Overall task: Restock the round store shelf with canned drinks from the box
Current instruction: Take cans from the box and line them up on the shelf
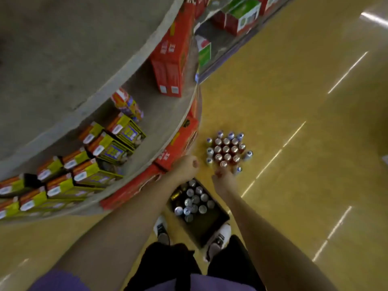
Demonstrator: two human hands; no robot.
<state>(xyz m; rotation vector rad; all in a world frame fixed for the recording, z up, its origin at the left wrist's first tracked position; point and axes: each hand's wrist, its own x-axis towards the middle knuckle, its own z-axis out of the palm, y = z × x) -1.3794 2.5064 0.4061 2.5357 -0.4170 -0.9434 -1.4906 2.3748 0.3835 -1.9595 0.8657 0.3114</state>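
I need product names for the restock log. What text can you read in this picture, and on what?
None can be read.
Red cartons on the round shelf: white characters, blurred.
Yellow packs: labels blurred.
Cans on the floor and in the box: print too small.

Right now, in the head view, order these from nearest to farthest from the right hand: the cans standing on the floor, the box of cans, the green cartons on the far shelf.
From the right hand:
1. Floor cans, just beyond the fingers.
2. Box, below the hand, between the feet.
3. Green cartons, far off at the top of the view.
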